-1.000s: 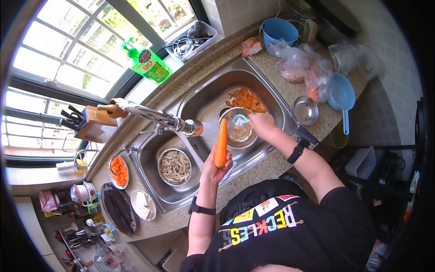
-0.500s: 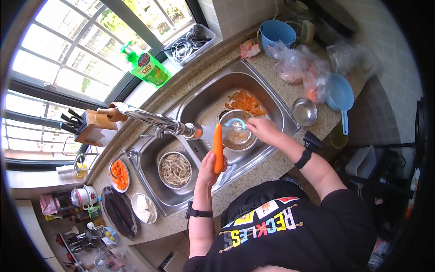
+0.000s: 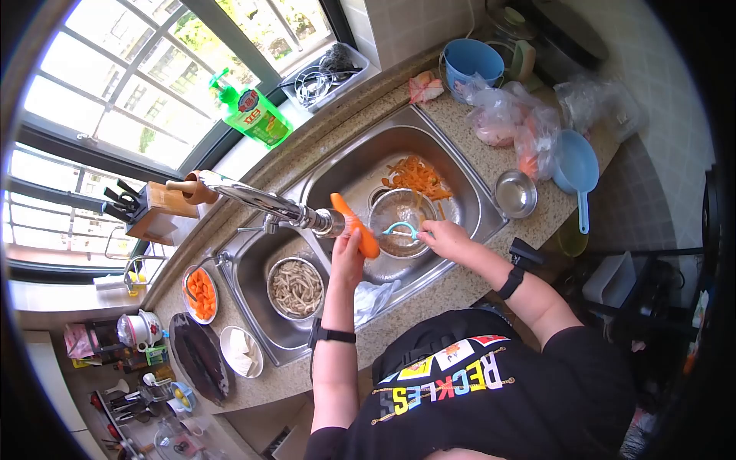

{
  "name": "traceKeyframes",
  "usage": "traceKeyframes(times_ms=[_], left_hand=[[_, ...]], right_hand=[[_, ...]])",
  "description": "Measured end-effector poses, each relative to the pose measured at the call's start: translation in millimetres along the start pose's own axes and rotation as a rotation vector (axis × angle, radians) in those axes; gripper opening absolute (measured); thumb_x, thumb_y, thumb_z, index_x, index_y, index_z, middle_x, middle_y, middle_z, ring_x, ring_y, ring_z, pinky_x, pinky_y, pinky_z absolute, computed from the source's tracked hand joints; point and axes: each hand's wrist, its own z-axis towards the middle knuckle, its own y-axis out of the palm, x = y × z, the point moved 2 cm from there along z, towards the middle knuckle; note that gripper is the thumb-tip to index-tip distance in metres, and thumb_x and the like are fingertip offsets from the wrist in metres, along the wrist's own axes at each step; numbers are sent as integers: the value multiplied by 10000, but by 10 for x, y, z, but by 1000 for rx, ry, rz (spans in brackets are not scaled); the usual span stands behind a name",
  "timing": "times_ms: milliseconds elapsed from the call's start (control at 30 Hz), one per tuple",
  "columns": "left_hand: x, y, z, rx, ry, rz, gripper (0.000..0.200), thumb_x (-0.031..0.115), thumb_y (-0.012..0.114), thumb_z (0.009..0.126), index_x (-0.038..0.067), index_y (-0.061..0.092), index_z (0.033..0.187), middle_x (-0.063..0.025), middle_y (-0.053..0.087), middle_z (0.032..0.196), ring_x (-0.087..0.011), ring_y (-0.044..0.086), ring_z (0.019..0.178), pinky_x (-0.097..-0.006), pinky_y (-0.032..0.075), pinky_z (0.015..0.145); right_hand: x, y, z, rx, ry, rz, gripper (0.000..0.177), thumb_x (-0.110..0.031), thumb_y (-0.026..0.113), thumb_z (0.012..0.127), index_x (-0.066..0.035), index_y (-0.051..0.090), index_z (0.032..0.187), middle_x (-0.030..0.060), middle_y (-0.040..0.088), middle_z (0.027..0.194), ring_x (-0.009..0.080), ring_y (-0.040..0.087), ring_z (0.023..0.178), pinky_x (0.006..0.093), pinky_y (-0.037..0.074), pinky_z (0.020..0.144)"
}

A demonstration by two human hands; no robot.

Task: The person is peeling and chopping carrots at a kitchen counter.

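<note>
My left hand (image 3: 348,261) is closed around a peeled-looking carrot (image 3: 366,241), held tilted right by the faucet head (image 3: 330,223). A turquoise peeler (image 3: 400,225) is gripped by its handle in my right hand (image 3: 445,236), just right of the carrot and apart from it. Below the peeler sits a metal bowl (image 3: 414,201) of water in the right sink basin (image 3: 345,170). Orange peelings (image 3: 418,176) lie in the basin beyond the bowl.
The left basin holds a bowl of pale strips (image 3: 296,287). Cut carrots (image 3: 201,294), a dark oval board (image 3: 198,359) and a white bowl (image 3: 242,351) stand on the left counter. To the right are a small metal bowl (image 3: 515,193), blue ladle (image 3: 575,165) and plastic bags (image 3: 529,126).
My left hand has moved the carrot up toward the faucet, tipping it from upright to a slant. My right hand and the peeler have shifted slightly downward.
</note>
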Motion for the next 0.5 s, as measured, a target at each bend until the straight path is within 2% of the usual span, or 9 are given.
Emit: traceKeyframes(times_ms=[33,67,133,200,233,300,333,400,500], left_hand=[[43,37,76,44,8,-78,265,187,528,938,25,483,1144,-114,589,958,-221,592,940,-366,488,845],[84,76,137,46,12,-81,265,187,528,938,25,483,1144,-114,589,958,-221,592,940,-366,488,845],[174,114,206,46,111,-246,237,51,591,883,9,487,1091,-121,588,1046,-254,570,1059,-394,471,943],[178,79,244,29,132,-284,251,20,605,863,7,489,1085,-122,578,1070,-263,565,1068,-413,469,954],[171,69,257,12,151,-323,269,-11,619,843,5,492,1079,-123,568,1093,-272,559,1077,-431,467,965],[78,81,197,17,158,-344,276,-15,618,843,8,495,1089,-121,564,1099,-267,564,1072,-422,476,958],[14,89,136,25,165,-365,284,-19,617,842,11,497,1098,-119,559,1105,-262,568,1068,-413,486,950],[-77,169,-22,78,128,-358,302,-24,618,840,12,498,1115,-119,557,1108,-255,571,1065,-399,491,943],[-164,253,-215,124,40,-317,401,-57,634,812,9,487,1179,-116,533,1158,-236,569,1068,-357,491,941]], right_hand=[[-3,11,-16,-1,-2,-3,302,-369,530,876,-89,637,914,171,648,846,375,610,822,465,469,698],[-3,16,-31,12,20,42,301,-363,545,873,-77,634,901,172,643,820,362,617,803,452,472,698],[50,107,-30,25,41,91,302,-358,560,870,-65,631,888,174,638,793,349,623,785,440,474,698],[203,270,35,57,-21,395,283,-335,572,891,-55,607,894,137,643,762,224,598,621,351,476,570],[175,253,30,57,-20,395,283,-335,572,891,-55,607,894,137,643,762,224,598,621,351,476,570],[40,250,16,-78,271,985,272,-336,550,924,-64,562,940,77,625,767,82,476,515,239,393,438],[-50,254,29,-81,276,988,272,-336,550,924,-64,562,940,77,625,767,82,476,515,239,393,438],[-223,281,84,-81,292,1235,252,-342,541,935,-94,515,970,19,578,766,27,405,482,180,302,379],[-270,385,199,-113,287,1457,245,-321,598,906,-99,501,948,-13,514,719,42,414,479,185,305,377]])
